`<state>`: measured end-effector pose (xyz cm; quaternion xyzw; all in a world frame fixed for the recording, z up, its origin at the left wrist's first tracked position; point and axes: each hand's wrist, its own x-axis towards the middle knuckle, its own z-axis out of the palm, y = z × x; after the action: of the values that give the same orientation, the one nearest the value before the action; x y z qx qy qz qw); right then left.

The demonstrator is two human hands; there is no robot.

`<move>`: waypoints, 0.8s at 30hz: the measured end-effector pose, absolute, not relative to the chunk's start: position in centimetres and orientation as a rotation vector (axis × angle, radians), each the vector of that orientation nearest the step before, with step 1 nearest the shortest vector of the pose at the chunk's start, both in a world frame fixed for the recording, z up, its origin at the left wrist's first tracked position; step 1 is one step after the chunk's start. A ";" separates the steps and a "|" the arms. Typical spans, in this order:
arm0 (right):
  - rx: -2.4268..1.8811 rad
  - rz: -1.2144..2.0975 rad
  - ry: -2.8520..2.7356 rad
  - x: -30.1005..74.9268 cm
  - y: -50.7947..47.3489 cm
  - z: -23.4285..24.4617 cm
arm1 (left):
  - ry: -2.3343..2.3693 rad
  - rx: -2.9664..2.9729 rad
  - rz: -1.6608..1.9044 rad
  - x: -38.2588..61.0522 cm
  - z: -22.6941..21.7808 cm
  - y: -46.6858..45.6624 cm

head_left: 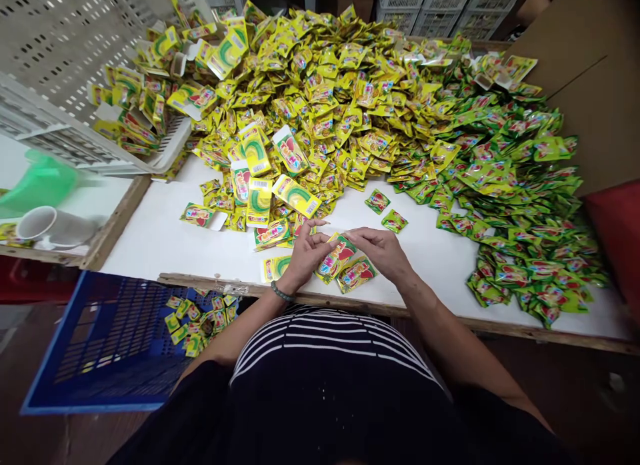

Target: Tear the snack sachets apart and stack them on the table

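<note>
My left hand, with a beaded bracelet at the wrist, grips a small yellow-and-green carton by its left side. The fingers of my right hand are pinched together at the carton's top edge; whether a packet is between them is hidden. Just under my right hand lies a similar printed piece, partly overlapped by the carton. Beyond my hands are two small green packets. Several flat cartons with white end flaps lie loosely to the left of my hands.
A big heap of yellow packets covers the table's back, joined at right by green packets. A white crate lies tipped at left, near a white cup. Below the wooden edge stands a blue crate holding packets.
</note>
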<state>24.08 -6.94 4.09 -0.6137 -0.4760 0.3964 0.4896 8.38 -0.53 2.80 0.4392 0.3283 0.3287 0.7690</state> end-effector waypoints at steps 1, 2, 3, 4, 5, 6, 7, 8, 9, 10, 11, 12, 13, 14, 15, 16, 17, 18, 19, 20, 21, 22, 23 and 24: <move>-1.503 0.960 -1.145 24.0 -7.0 4.1 | 0.714 0.966 0.716 8.4 2.8 -0.5; -1.521 0.950 -1.139 24.0 -7.0 4.2 | 0.714 0.977 0.715 8.4 2.8 -0.5; -1.540 0.941 -1.134 23.9 -7.0 4.1 | 0.716 0.983 0.715 8.4 2.8 -0.5; -1.551 0.946 -1.118 23.9 -7.0 4.0 | 0.721 0.985 0.715 8.4 2.8 -0.5; -1.552 0.972 -1.081 23.9 -6.9 3.9 | 0.729 0.987 0.710 8.4 2.8 -0.5; -1.539 1.016 -1.022 24.1 -6.9 3.8 | 0.734 0.992 0.699 8.5 2.8 -0.5; -1.514 1.071 -0.950 24.2 -6.8 3.7 | 0.734 1.001 0.685 8.5 2.8 -0.5; -1.484 1.127 -0.880 24.4 -6.7 3.6 | 0.730 1.013 0.672 8.5 2.8 -0.4; -1.457 1.174 -0.827 24.7 -6.7 3.5 | 0.724 1.026 0.665 8.5 2.8 -0.4; -1.438 1.210 -0.800 25.0 -6.6 3.4 | 0.717 1.039 0.663 8.5 2.8 -0.4; -1.431 1.235 -0.803 25.2 -6.5 3.4 | 0.709 1.049 0.664 8.5 2.7 -0.3; -1.428 1.255 -0.824 25.5 -6.5 3.3 | 0.704 1.055 0.667 8.4 2.7 -0.3; -1.424 1.275 -0.848 25.7 -6.6 3.3 | 0.699 1.057 0.671 8.4 2.7 -0.3; -1.413 1.297 -0.864 25.8 -6.7 3.3 | 0.694 1.055 0.671 8.4 2.6 -0.3; -1.395 1.321 -0.867 25.8 -6.8 3.3 | 0.689 1.049 0.669 8.4 2.7 -0.3; -1.373 1.337 -0.860 25.7 -7.1 3.2 | 0.684 1.041 0.668 8.3 2.7 -0.3; -1.354 1.337 -0.854 25.5 -7.4 3.2 | 0.680 1.030 0.668 8.3 2.8 -0.4; -1.349 1.308 -0.862 25.2 -7.7 3.2 | 0.678 1.017 0.668 8.3 2.9 -0.4; -1.362 1.238 -0.893 24.8 -8.1 3.1 | 0.677 1.005 0.668 8.4 2.9 -0.5; -1.390 1.130 -0.946 24.4 -8.5 3.1 | 0.681 0.994 0.672 8.4 3.0 -0.5; -1.424 1.002 -1.018 24.0 -8.9 3.1 | 0.686 0.988 0.674 8.4 3.1 -0.5; -1.454 0.876 -1.095 23.6 -9.2 3.1 | 0.691 0.987 0.671 8.4 3.1 -0.5; -1.478 0.771 -1.167 23.3 -9.4 3.2 | 0.698 0.991 0.666 8.5 3.2 -0.5; -1.494 0.693 -1.224 23.1 -9.6 3.2 | 0.702 1.001 0.653 8.5 3.2 -0.5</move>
<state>23.06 -9.58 3.20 -0.6228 -0.5100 0.2890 0.5182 8.52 -0.46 3.22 0.4614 0.3235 0.3010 0.7693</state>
